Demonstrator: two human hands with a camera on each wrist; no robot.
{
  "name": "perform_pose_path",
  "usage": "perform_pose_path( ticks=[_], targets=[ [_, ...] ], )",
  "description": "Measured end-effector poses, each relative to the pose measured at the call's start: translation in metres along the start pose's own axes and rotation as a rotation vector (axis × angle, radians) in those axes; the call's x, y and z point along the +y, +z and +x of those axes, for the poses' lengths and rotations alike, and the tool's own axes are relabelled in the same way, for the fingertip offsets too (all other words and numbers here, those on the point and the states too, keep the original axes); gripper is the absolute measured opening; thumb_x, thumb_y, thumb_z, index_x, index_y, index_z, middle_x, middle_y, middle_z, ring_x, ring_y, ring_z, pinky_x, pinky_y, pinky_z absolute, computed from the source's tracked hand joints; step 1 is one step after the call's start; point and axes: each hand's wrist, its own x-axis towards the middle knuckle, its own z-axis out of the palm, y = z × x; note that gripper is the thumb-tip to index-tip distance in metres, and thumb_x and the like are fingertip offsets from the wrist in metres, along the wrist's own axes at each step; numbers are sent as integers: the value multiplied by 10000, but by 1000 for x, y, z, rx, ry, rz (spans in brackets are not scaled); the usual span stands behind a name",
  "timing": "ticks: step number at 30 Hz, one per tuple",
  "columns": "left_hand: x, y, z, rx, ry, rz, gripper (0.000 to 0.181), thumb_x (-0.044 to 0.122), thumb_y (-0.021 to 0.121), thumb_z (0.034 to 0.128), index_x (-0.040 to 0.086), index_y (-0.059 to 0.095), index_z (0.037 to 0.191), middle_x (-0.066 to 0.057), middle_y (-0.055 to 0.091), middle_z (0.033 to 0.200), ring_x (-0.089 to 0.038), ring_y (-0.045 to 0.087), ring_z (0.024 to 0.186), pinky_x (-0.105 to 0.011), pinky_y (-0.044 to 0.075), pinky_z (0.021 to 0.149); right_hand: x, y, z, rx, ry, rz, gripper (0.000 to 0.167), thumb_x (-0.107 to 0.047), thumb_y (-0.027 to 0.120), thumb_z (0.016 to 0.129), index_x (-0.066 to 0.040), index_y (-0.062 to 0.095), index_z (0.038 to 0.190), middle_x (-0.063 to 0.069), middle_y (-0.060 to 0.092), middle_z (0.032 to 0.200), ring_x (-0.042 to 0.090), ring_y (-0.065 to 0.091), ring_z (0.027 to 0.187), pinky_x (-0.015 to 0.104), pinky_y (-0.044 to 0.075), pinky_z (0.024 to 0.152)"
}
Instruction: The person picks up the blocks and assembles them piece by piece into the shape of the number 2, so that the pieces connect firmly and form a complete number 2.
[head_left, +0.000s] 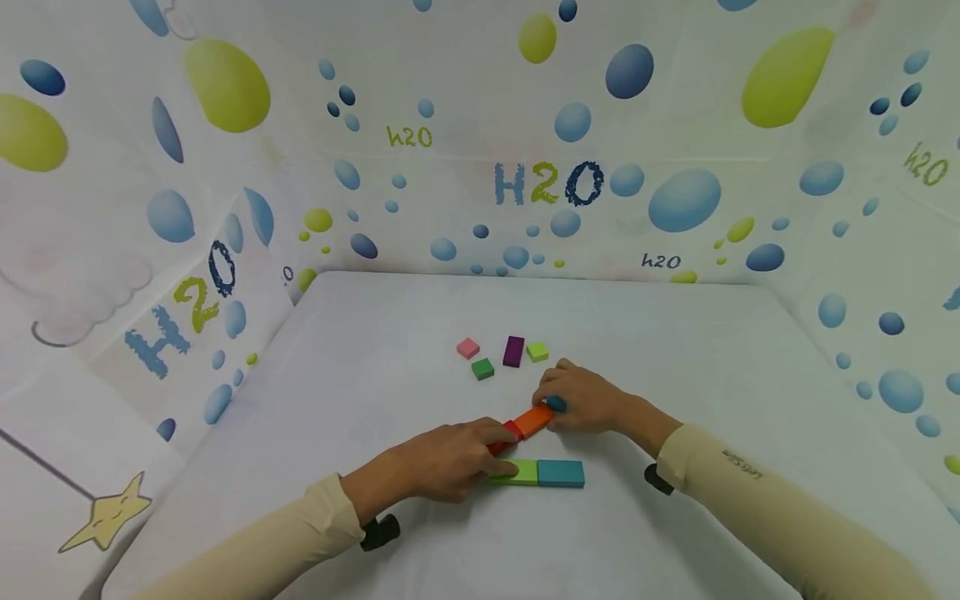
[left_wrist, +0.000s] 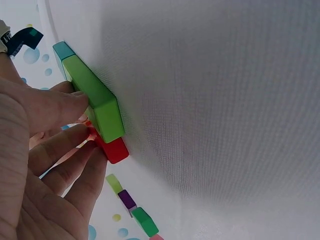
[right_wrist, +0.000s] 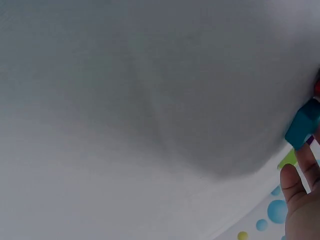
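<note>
The right hand [head_left: 583, 400], cut off in its wrist view, pinches a mostly hidden blue block [head_left: 556, 404] at the right end of the orange block [head_left: 534, 421]. The left hand [head_left: 453, 458] is spread, fingers on the red block [left_wrist: 115, 151] at the orange block's left end, thumb partly covering the green block [left_wrist: 100, 100] in front. Behind the orange block lies a purple block [head_left: 513, 352].

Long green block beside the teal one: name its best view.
The left wrist view: the long green block appears large, end face visible. The head view shows it smaller, partly covered by left fingers; the right wrist view misses it.
</note>
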Motion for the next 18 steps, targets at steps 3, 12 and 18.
perform_pose_path(
  ticks=[3, 12, 18],
  targets=[
    [1, -1, 1, -10, -10, -4, 417, 149, 717, 946, 301, 681, 1332, -36, 565, 1426, -179, 501, 1309, -317, 505, 1036, -3, -2, 1, -28, -4, 17, 287, -223, 800, 873, -182, 732, 1149, -34, 649, 1104, 191, 494, 1072, 367, 509, 943],
    [2, -1, -1, 0, -23, -17, 408, 152, 712, 952, 298, 683, 1332, -44, 553, 1444, -193, 500, 1326, -334, 501, 1044, -5, -1, 8, -52, 38, 17, 315, -223, 810, 863, -184, 724, 1163, -34, 636, 1111, 192, 498, 1086, 374, 521, 943],
    [0, -1, 1, -1, -8, 7, 426, 148, 720, 943, 301, 676, 1338, -39, 557, 1438, -187, 506, 1316, -322, 506, 1035, 1, -3, 6, -52, 89, -16, 507, -270, 799, 833, -210, 663, 1318, 11, 615, 1301, 236, 482, 1188, 423, 520, 975]
  ],
)
